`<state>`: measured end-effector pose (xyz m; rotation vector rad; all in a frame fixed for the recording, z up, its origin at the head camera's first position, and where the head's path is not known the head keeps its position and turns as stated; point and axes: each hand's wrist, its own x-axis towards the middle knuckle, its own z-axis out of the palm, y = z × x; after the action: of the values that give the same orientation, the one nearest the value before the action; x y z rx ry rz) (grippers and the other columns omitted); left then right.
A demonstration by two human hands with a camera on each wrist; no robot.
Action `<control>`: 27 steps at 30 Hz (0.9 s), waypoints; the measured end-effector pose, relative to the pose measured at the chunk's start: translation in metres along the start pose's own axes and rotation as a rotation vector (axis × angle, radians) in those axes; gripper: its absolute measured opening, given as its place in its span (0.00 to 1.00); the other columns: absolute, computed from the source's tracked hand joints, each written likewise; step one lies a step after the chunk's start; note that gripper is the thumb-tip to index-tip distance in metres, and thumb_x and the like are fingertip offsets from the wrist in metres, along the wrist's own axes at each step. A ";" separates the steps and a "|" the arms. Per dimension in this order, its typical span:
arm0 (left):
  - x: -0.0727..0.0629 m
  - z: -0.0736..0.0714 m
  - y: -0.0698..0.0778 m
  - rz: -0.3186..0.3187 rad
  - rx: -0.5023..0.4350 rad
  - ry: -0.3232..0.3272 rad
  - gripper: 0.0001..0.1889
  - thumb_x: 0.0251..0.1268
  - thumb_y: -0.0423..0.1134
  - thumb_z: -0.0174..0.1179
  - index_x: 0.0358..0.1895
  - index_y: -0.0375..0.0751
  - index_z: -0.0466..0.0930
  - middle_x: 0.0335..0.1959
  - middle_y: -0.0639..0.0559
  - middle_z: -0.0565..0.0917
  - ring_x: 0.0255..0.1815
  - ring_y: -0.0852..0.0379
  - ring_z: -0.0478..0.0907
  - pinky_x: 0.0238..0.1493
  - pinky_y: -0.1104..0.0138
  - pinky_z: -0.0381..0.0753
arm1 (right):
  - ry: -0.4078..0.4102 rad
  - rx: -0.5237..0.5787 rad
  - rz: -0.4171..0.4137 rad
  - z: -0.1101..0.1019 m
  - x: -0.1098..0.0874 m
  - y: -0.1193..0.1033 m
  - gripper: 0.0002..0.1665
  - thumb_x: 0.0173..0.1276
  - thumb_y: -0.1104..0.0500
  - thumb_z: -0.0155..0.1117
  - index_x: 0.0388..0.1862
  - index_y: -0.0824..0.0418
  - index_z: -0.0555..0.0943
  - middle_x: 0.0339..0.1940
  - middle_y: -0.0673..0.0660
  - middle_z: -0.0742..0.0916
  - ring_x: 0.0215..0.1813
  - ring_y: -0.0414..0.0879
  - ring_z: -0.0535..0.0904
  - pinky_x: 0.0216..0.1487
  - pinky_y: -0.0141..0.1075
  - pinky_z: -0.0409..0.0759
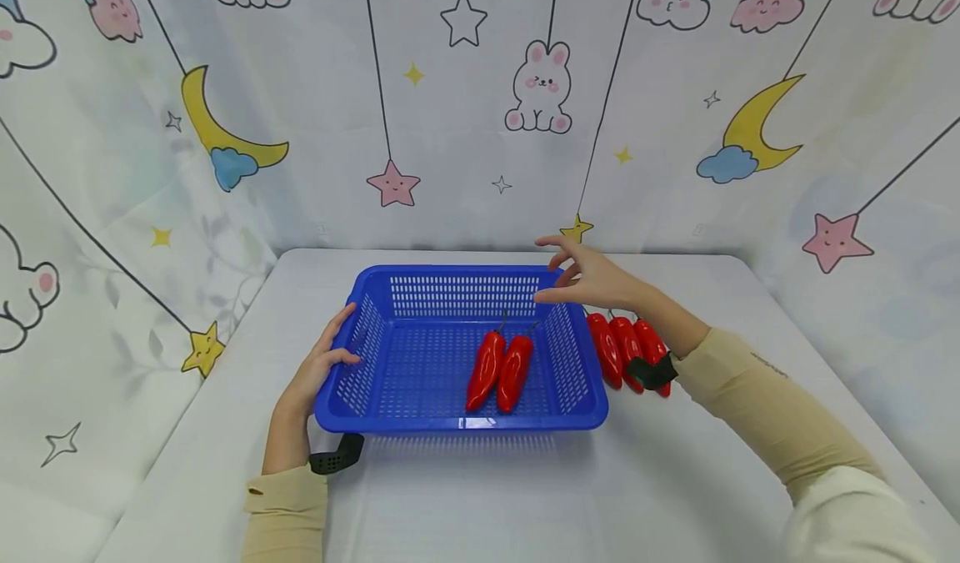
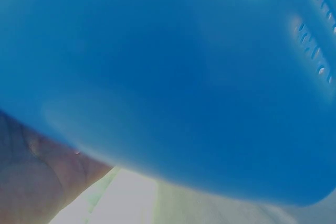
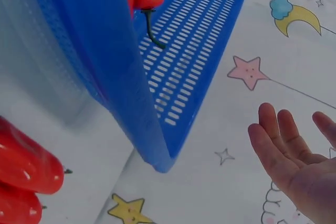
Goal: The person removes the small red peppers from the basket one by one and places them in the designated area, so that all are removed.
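Observation:
A blue plastic basket with slotted sides stands on the table, and two red chili peppers lie side by side in its right half. At the basket's left rim, my left hand grips the edge with the thumb over the inside. Most of that hand is hidden in the left wrist view, where the blue wall fills the picture. Above the far right corner hovers my right hand, fingers apart and holding nothing. Its loosely spread fingers also show in the right wrist view, away from the rim.
Several red chili peppers lie in a row on the table just right of the basket, partly behind my right wrist. A white cloth-like backdrop with cartoon drawings rises behind the white table.

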<state>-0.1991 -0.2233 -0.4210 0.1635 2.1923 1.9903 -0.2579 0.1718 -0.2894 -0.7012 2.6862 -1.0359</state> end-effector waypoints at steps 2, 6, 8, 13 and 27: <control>0.000 0.000 0.000 0.000 -0.001 -0.001 0.41 0.56 0.29 0.43 0.73 0.58 0.40 0.73 0.46 0.37 0.68 0.35 0.44 0.56 0.41 0.58 | -0.007 -0.006 0.002 0.002 0.003 -0.004 0.49 0.51 0.44 0.67 0.69 0.48 0.56 0.56 0.63 0.73 0.50 0.54 0.77 0.42 0.46 0.78; 0.001 0.000 0.000 0.001 -0.003 0.000 0.41 0.56 0.29 0.43 0.73 0.58 0.40 0.73 0.45 0.37 0.68 0.35 0.44 0.56 0.40 0.58 | -0.014 -0.012 -0.007 0.006 0.010 -0.009 0.48 0.50 0.43 0.67 0.68 0.47 0.57 0.55 0.63 0.73 0.50 0.54 0.77 0.43 0.46 0.78; 0.001 0.000 0.000 0.003 -0.003 0.001 0.41 0.56 0.29 0.43 0.73 0.57 0.41 0.73 0.46 0.37 0.69 0.35 0.43 0.57 0.39 0.57 | -0.019 -0.009 -0.011 0.008 0.013 -0.011 0.48 0.51 0.42 0.66 0.68 0.47 0.57 0.55 0.63 0.74 0.50 0.54 0.77 0.43 0.47 0.78; 0.001 0.000 0.000 0.003 -0.007 0.002 0.41 0.56 0.28 0.44 0.73 0.57 0.41 0.73 0.46 0.37 0.69 0.35 0.44 0.57 0.40 0.57 | -0.047 0.007 -0.012 0.015 0.020 -0.016 0.47 0.51 0.41 0.66 0.68 0.47 0.57 0.55 0.63 0.73 0.51 0.56 0.76 0.44 0.48 0.77; 0.001 0.000 -0.001 -0.003 0.005 0.005 0.41 0.56 0.29 0.44 0.73 0.58 0.41 0.73 0.45 0.37 0.68 0.35 0.45 0.56 0.40 0.59 | -0.116 -0.072 -0.032 0.036 0.038 -0.026 0.48 0.51 0.40 0.66 0.68 0.50 0.57 0.54 0.65 0.75 0.46 0.52 0.78 0.41 0.41 0.78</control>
<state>-0.1997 -0.2235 -0.4217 0.1555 2.1994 1.9866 -0.2704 0.1157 -0.2986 -0.7941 2.6310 -0.8809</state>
